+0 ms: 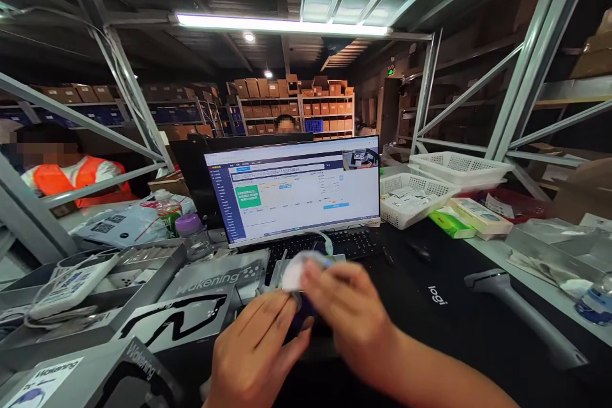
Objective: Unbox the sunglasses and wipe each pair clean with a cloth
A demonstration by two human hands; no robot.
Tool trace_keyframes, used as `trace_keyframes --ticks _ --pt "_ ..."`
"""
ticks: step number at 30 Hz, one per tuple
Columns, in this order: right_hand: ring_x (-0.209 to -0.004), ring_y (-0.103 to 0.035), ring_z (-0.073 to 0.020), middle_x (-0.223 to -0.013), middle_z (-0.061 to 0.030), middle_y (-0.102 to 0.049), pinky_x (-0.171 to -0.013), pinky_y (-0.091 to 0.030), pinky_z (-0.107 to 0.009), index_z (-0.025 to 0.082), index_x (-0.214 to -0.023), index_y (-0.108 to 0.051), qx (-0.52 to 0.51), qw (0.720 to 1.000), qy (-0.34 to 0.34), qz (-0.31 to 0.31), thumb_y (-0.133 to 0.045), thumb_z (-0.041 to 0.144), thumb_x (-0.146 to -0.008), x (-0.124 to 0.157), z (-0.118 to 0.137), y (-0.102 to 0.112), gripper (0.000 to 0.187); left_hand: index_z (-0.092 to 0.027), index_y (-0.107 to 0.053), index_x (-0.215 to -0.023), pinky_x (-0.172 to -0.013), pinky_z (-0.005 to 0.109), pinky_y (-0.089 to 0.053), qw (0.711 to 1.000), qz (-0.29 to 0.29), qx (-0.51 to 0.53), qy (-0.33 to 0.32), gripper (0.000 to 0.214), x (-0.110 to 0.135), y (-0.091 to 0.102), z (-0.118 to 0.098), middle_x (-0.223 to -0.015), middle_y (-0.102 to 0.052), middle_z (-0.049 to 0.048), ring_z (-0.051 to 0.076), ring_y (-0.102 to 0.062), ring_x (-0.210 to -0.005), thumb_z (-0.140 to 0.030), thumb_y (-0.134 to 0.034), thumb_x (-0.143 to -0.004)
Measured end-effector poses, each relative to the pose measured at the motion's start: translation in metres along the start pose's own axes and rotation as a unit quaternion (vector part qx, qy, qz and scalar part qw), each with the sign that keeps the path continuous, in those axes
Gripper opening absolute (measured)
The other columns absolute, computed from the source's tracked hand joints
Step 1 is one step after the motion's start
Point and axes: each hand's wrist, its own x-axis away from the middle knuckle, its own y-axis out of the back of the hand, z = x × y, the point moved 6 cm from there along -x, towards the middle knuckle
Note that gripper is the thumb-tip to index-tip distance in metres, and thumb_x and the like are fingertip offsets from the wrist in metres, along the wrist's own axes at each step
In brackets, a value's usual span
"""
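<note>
In front of the keyboard [356, 243], my two hands are close together. My right hand [358, 306] pinches a white, rounded, flat piece [292, 274]; it is smeared by motion, so its kind is unclear. My left hand [255, 347] is just below, its fingers curled against the underside of the same piece, where something small and dark also shows. What the left fingers hold is mostly hidden. Behind the hands a pale curved band [326, 242] sticks up before the lit monitor [296, 194].
Grey "Wakening" boxes [176, 322] and an open grey box [138, 261] crowd the left. To the right are a barcode scanner [526, 315], a mouse [419, 251], white baskets [415, 201] and a green box [452, 222]. A person in an orange vest [83, 178] is at far left.
</note>
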Motion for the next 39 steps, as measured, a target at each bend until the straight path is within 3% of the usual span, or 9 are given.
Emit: trace_keyframes --ticks 3,8,15,20,23,27,33,36,39 --pt "-0.122 -0.064 -0.0207 -0.131 -0.0155 -0.067 -0.091 -0.058 -0.033 0.0 -0.129 -0.06 -0.01 0.997 0.065 0.039 -0.035 0.009 -0.101 0.001 0.014 -0.004 0.039 -0.01 -0.067 -0.098 -0.084 0.032 -0.057 1.0 -0.015 -0.009 -0.017 0.011 0.001 0.002 -0.001 -0.09 -0.072 0.0104 0.02 -0.068 -0.092 -0.007 -0.066 -0.088" --pt "-0.121 -0.063 -0.0227 -0.133 -0.0138 -0.066 -0.091 -0.057 -0.044 0.014 -0.141 -0.053 0.01 0.996 -0.084 -0.026 -0.043 -0.002 -0.094 0.003 -0.025 0.004 0.05 -0.011 -0.067 -0.096 -0.086 0.033 -0.058 1.0 -0.001 -0.023 -0.015 0.016 -0.005 0.001 -0.005 -0.089 -0.074 0.0092 0.02 -0.071 -0.089 -0.006 -0.074 -0.081" --pt "-0.13 -0.056 -0.0261 -0.124 -0.0245 -0.069 -0.09 -0.058 -0.037 -0.008 -0.125 -0.061 0.007 0.997 0.069 0.037 -0.041 0.001 -0.096 0.002 0.024 -0.004 0.036 -0.012 -0.067 -0.095 -0.08 0.034 -0.061 0.998 0.005 -0.046 -0.034 0.008 -0.003 0.003 -0.003 -0.083 -0.074 0.0096 0.021 -0.072 -0.082 -0.009 -0.065 -0.088" --pt "-0.106 -0.067 -0.0212 -0.125 -0.0112 -0.072 -0.083 -0.059 -0.039 0.017 -0.127 -0.067 -0.07 0.986 -0.142 -0.047 -0.043 0.001 -0.095 0.003 -0.052 0.006 0.043 -0.017 -0.067 -0.092 -0.079 0.034 -0.061 0.999 -0.019 -0.015 0.022 0.018 -0.011 0.004 -0.003 -0.086 -0.073 0.0053 0.019 -0.071 -0.084 -0.006 -0.074 -0.08" --pt "-0.103 -0.07 -0.021 -0.112 -0.0051 -0.077 -0.09 -0.057 -0.041 0.025 -0.111 -0.077 -0.199 0.918 -0.329 -0.097 -0.05 0.013 -0.095 0.016 -0.102 0.013 0.033 -0.018 -0.066 -0.08 -0.075 0.032 -0.061 0.998 -0.047 -0.028 0.025 0.019 -0.016 0.007 -0.007 -0.079 -0.069 0.0031 0.018 -0.07 -0.081 -0.003 -0.076 -0.077" --pt "-0.095 -0.073 -0.0263 -0.097 -0.0064 -0.08 -0.09 -0.055 -0.043 0.021 -0.098 -0.081 -0.35 0.767 -0.525 -0.114 -0.074 0.034 -0.079 0.035 -0.126 0.006 0.025 -0.017 -0.066 -0.077 -0.078 0.033 -0.06 0.995 -0.074 -0.064 0.008 0.019 -0.017 0.014 -0.01 -0.079 -0.067 0.0042 0.018 -0.068 -0.082 -0.002 -0.077 -0.076" --pt "-0.076 -0.072 -0.0195 -0.086 -0.006 -0.079 -0.078 -0.053 -0.033 0.018 -0.095 -0.081 -0.545 0.607 -0.578 0.019 -0.086 0.036 -0.066 0.035 -0.094 -0.039 0.034 -0.018 -0.065 -0.079 -0.078 0.03 -0.06 0.995 -0.077 -0.056 0.042 0.014 -0.016 0.015 -0.006 -0.08 -0.067 0.0044 0.016 -0.067 -0.079 -0.007 -0.074 -0.081" --pt "-0.072 -0.071 -0.0162 -0.08 -0.0048 -0.078 -0.079 -0.052 -0.031 0.017 -0.096 -0.081 -0.633 0.517 -0.575 0.026 -0.089 0.033 -0.064 0.037 -0.068 -0.06 0.037 -0.016 -0.065 -0.09 -0.08 0.031 -0.06 0.997 -0.056 -0.05 0.032 0.008 -0.01 0.007 -0.007 -0.084 -0.069 0.0069 0.018 -0.07 -0.084 -0.014 -0.071 -0.086" --pt "-0.074 -0.071 -0.0162 -0.083 -0.0048 -0.077 -0.084 -0.051 -0.032 0.016 -0.1 -0.079 -0.682 0.479 -0.552 0.028 -0.088 0.032 -0.065 0.039 -0.048 -0.067 0.039 -0.014 -0.064 -0.103 -0.081 0.033 -0.061 0.998 -0.04 -0.05 0.018 0.014 0.001 -0.001 -0.007 -0.09 -0.072 0.0107 0.021 -0.071 -0.089 -0.021 -0.066 -0.091"
